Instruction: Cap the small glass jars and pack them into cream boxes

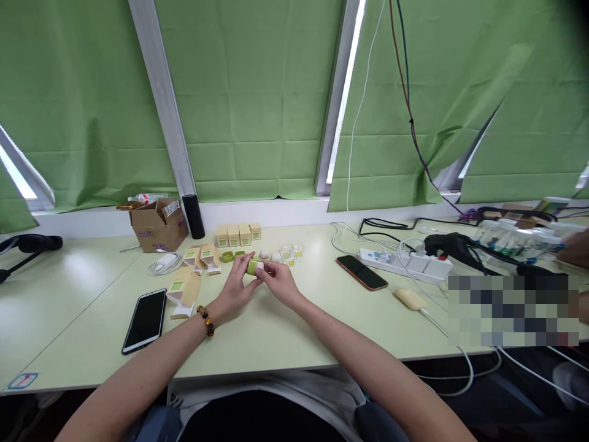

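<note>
Your two hands meet over the middle of the table [285,344], nearer its far edge than the near one. Your left hand [237,283], with a bead bracelet [205,320] at the wrist, curls its fingers around a small green jar [253,266]. Your right hand [278,282] pinches the jar's white end between thumb and fingertips. The jar is lifted just above the tabletop, held between both hands.

Just behind your hands lie a few clear cups [289,252] and a green lid [227,256]. Four small boxes [238,234] stand in a row beyond them, toward the far edge. Flattened cartons [184,293] lie left of your hands, with a dark phone [145,320] nearer the left front. A second phone [361,272] and a power strip [405,262] lie to the right. A cardboard box [159,225] sits at the far left.
</note>
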Available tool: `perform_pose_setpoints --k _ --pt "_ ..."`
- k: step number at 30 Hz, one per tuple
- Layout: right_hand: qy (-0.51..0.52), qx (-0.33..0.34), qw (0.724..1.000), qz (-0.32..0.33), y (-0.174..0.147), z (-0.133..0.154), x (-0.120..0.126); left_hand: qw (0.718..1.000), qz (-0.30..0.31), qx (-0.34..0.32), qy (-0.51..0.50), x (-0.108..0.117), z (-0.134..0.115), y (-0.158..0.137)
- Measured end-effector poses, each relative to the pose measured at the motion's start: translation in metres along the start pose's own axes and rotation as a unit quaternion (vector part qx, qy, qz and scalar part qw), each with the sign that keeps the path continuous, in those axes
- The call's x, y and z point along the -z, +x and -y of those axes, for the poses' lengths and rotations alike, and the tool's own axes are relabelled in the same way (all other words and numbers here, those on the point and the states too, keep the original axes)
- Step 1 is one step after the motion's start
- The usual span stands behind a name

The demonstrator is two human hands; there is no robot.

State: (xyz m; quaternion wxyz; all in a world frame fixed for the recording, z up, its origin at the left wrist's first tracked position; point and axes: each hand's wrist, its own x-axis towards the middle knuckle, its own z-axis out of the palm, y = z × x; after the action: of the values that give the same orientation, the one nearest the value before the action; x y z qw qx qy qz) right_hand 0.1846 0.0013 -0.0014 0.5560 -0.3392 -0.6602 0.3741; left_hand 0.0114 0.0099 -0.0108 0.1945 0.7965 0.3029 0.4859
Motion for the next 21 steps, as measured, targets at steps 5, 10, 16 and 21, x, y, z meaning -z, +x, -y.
perform_pose_setpoints --k 5,10,16,21 --pt "0.015 0.009 0.999 0.037 0.001 -0.005 0.0 0.998 -0.034 0.018 -0.05 -0.003 0.004 0.001" --pt "-0.125 0.074 0.989 -0.012 -0.001 -0.004 0.011 0.977 -0.052 0.084 -0.188 0.0 0.01 0.008" --pt "-0.331 0.216 0.918 -0.021 -0.005 -0.004 0.017 0.938 0.019 0.163 -0.305 0.001 0.014 0.012" --pt "-0.404 0.252 0.879 -0.011 -0.005 -0.006 0.013 0.919 0.047 0.18 -0.348 -0.006 0.018 0.008"
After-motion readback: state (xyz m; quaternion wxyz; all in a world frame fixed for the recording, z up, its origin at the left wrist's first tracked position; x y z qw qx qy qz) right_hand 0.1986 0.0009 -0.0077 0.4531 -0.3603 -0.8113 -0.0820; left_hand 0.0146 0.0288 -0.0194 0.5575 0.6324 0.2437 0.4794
